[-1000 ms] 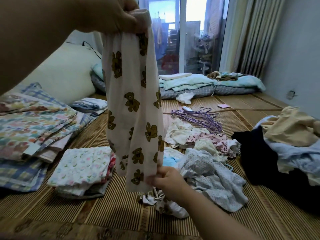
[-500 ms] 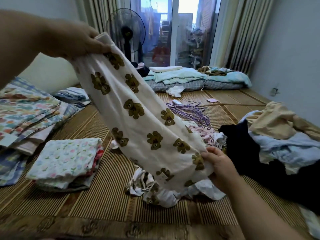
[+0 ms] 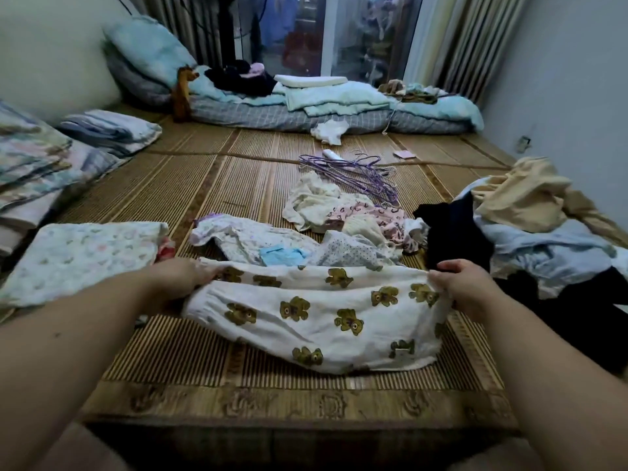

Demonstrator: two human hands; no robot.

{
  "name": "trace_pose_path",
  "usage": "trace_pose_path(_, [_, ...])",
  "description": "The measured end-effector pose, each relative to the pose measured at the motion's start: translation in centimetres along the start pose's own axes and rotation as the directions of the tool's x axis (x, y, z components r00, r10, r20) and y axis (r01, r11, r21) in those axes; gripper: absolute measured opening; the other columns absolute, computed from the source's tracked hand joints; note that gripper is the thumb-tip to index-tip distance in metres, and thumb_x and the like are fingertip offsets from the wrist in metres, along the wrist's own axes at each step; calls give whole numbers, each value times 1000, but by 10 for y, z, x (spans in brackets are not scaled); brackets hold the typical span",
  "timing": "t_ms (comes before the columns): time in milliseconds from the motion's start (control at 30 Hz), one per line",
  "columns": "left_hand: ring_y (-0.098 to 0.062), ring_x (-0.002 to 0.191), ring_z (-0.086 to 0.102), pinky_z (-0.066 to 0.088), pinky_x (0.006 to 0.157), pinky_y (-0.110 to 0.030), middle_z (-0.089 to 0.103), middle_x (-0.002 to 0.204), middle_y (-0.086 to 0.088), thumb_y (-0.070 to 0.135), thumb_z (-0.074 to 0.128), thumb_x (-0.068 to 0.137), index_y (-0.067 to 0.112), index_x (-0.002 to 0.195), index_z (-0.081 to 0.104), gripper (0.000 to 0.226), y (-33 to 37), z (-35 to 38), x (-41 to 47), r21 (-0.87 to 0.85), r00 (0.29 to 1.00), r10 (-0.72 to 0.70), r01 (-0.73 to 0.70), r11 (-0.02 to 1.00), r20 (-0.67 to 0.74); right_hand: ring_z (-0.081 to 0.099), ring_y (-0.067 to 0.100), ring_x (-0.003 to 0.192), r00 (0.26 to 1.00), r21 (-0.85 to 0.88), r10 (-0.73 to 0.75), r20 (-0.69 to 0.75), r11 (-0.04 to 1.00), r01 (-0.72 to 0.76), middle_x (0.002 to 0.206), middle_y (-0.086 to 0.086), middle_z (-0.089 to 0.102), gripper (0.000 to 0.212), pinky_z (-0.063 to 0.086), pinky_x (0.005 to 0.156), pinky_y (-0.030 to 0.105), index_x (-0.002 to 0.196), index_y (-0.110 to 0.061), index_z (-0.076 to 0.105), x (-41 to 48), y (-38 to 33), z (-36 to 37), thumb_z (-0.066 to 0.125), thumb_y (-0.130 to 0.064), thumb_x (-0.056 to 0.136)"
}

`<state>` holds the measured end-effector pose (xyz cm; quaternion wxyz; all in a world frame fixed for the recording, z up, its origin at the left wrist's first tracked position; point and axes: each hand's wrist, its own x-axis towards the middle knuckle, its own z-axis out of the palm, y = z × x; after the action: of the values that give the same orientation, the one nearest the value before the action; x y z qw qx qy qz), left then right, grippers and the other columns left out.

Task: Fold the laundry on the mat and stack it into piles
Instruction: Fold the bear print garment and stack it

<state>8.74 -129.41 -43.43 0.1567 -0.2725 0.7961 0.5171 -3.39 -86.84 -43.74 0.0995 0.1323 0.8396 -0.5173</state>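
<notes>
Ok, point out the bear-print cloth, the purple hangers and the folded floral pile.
bear-print cloth (image 3: 323,321): head view, middle of its white fabric.
purple hangers (image 3: 355,175): head view, centre of the tangled bundle.
folded floral pile (image 3: 85,256): head view, top face of the uppermost piece.

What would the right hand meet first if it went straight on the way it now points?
The right hand, gripping the bear-print cloth, points forward and leftward. Beyond that cloth, it would probably first meet the loose heap of small clothes, passing near the black garment; depth is uncertain.
</notes>
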Motion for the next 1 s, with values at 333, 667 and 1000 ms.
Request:
trace_pose_path(333, [-23, 83, 61, 46, 68, -33, 66, 91, -6, 38, 52, 92, 13, 103, 63, 30, -60, 41, 31, 85, 956, 59, -36, 996, -288, 63, 26, 91, 981, -200, 179, 76, 966, -161, 109, 14, 68, 44, 50, 73, 32, 114, 0, 64, -25, 48, 33, 78, -25, 80])
trace_pose_path(667, [-30, 93, 65, 51, 91, -50, 66, 103, -10, 31, 55, 95, 16, 112, 58, 23, -72, 43, 26, -152, 965, 43, -85, 985, -260, 65, 29, 88, 998, 82, 69, -8, 994, -68, 102, 11, 65, 22, 55, 72, 41, 114, -9, 56, -37, 47, 35, 60, -13, 93])
trace_pose_path(1000, [-24, 86, 63, 52, 75, -38, 64, 96, -7, 25, 52, 98, 20, 108, 56, 12, -86, 49, 16, -254, 967, 47, -112, 961, -251, 58, 31, 110, 945, -515, -226, -239, 854, 74, 126, 11, 62, 45, 45, 89, 35, 134, -15, 55, -68, 15, 46, 61, -19, 90])
